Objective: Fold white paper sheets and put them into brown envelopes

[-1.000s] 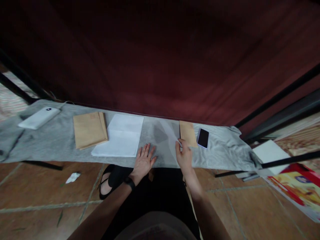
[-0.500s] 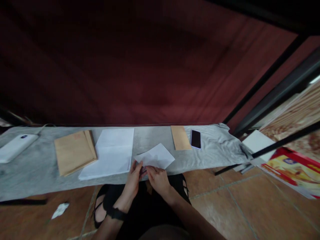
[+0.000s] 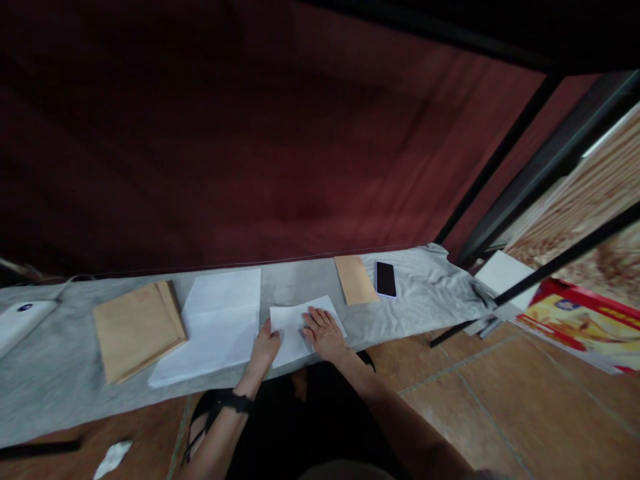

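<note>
A small white sheet of paper (image 3: 291, 327), apparently folded, lies at the front edge of the cloth-covered table. My left hand (image 3: 266, 345) is closed at its left edge, thumb pointing up along the side; the other fingers are partly hidden. Flat on the sheet's right part rests my right hand (image 3: 325, 335), fingers spread. Left of my hands is a stack of larger white paper (image 3: 220, 317). Beyond the sheet, to the right, lies a single brown envelope (image 3: 356, 280).
Several brown envelopes (image 3: 137, 327) are stacked at the left, past them a white device (image 3: 23, 323) with a cable. A phone (image 3: 385, 279) lies right of the single envelope. A dark red curtain (image 3: 280, 167) hangs behind the table (image 3: 425, 313). A red and yellow box (image 3: 585, 320) is at the right.
The paper has turned and now lies flatter on the table. My right hand has moved from its near edge onto its surface, fingers spreading. My left hand has shifted to the left edge.
</note>
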Tool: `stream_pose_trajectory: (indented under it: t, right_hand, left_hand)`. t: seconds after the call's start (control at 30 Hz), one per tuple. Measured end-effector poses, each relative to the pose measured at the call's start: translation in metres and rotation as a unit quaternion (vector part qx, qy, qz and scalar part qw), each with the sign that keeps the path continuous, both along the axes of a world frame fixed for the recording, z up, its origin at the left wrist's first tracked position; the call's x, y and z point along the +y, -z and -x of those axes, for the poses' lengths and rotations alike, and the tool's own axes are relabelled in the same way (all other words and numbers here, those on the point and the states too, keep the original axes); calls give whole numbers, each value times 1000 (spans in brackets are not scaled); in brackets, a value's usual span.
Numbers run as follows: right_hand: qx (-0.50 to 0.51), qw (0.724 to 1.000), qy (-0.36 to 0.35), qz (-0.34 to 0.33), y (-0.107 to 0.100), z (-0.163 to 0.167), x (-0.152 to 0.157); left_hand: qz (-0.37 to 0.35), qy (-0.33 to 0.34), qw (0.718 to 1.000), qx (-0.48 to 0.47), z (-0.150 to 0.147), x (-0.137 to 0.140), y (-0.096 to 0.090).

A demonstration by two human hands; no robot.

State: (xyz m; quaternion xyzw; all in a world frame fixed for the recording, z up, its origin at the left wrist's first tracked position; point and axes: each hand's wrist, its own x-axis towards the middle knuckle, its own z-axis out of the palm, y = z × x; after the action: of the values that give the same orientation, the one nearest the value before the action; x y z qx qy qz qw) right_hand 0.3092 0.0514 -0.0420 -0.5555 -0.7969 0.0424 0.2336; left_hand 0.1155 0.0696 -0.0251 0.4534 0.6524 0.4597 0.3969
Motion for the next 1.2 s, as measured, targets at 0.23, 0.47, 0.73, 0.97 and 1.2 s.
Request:
stream_pose_trajectory:
  t: [0.23, 0.47, 0.73, 0.97, 1.2]
  right_hand:
    - [-53, 996, 73, -26, 18, -22, 10]
    - [-73, 990, 117, -43, 24, -48, -1]
    - [-61, 986, 145, -52, 19, -52, -13]
    - [-32, 998, 31, -38, 8, -17, -35]
    - [-25, 999, 44, -13, 10, -27, -43]
  left_hand:
    - [40, 19, 997, 56, 7, 4, 12]
    - [45, 7, 996, 79, 6, -2, 8]
    - [46, 9, 998, 38, 3, -15, 8]
    - [70, 4, 997, 20, 3, -26, 10]
    - [96, -16, 995, -21, 6, -27, 7]
